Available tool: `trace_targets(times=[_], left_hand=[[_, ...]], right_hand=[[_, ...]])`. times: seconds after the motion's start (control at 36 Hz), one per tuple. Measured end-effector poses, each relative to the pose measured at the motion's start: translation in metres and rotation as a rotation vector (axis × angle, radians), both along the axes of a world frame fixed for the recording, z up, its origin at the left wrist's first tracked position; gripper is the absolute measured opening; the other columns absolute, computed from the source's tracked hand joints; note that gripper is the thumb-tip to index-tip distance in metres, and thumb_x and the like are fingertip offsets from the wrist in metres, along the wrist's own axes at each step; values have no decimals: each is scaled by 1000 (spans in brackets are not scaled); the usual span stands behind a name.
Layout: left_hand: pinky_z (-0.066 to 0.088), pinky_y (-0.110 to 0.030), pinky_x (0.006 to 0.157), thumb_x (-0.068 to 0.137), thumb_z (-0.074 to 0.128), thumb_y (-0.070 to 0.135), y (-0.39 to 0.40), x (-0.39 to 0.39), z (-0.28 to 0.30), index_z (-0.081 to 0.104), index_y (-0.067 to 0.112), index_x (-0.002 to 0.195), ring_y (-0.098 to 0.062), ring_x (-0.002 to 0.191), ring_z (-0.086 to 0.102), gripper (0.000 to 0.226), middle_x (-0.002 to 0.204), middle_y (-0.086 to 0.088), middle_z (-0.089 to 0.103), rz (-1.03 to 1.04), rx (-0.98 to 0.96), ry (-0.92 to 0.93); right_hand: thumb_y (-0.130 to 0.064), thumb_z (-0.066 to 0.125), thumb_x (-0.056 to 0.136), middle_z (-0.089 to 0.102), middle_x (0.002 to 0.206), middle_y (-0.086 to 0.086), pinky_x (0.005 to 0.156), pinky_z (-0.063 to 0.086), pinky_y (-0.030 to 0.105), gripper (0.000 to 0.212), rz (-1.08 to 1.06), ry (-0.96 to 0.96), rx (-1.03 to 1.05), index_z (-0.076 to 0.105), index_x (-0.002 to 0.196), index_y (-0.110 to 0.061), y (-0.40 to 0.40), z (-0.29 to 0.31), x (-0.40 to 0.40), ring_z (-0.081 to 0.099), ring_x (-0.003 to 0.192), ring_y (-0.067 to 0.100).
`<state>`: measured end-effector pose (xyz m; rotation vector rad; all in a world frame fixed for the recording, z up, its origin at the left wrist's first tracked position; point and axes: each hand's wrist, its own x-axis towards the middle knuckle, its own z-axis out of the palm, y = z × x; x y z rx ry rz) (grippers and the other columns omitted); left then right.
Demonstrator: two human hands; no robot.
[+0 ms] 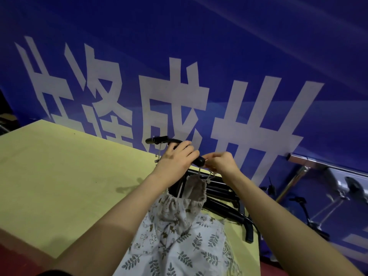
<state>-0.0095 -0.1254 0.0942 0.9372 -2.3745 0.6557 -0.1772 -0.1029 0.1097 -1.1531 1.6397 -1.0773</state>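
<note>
The black hanger (pixel 157 140) is gripped by the left hand (pixel 175 158) above the yellow table (pixel 49 176), with the leaf-print dress (pixel 179 240) hanging below it. A strap (pixel 210 175) is pinched by the right hand (pixel 223 164) at the hanger's end, so strap-hooking seems under way; next, the strap is to be looped over that end

- Four large white Chinese characters run in a row across a blue banner (pixel 219 36) hanging behind a yellow table (pixel 59 176), slanting in the head camera's tilted view.
- The third character (pixel 175 76) reads as 成. A black handle (pixel 157 140) and the left hand (pixel 176 159) gripping it cross its foot.
- The other three characters are partly hidden at their lower ends and cannot be read with certainty.
</note>
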Motion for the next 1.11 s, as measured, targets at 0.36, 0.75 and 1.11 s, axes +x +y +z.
trace_targets(times=[0.36, 0.75, 1.11], left_hand=[[26, -35, 88, 63, 73, 2, 3, -2, -8, 60, 14, 100, -19, 117, 41, 41, 100, -1, 68, -26, 63, 229], [42, -45, 91, 70, 66, -1, -1, -2, -11, 59, 13, 105, -23, 124, 42, 39, 107, -2, 66, -9, 210, 296], [49, -44, 85, 68, 70, -6, -1, -5, -4, 61, 7, 102, -26, 109, 40, 38, 93, -8, 64, -198, 114, 110]], right_hand=[[-5, 61, 89, 67, 74, 7, 60, 50, 30, 13, -32, 166, 39, 73, 85, -4, 6, -41, 5, 58, 62, 20], [-27, 67, 70, 73, 80, -4, 84, 51, 33, 13, 83, 98, 105, 74, 65, -19, 5, -66, 7, 62, 91, 15], [-14, 56, 93, 33, 47, -5, 40, 32, 20, 21, 28, -334, -170, 59, 74, -6, -10, 15, 5, 31, 41, 10]])
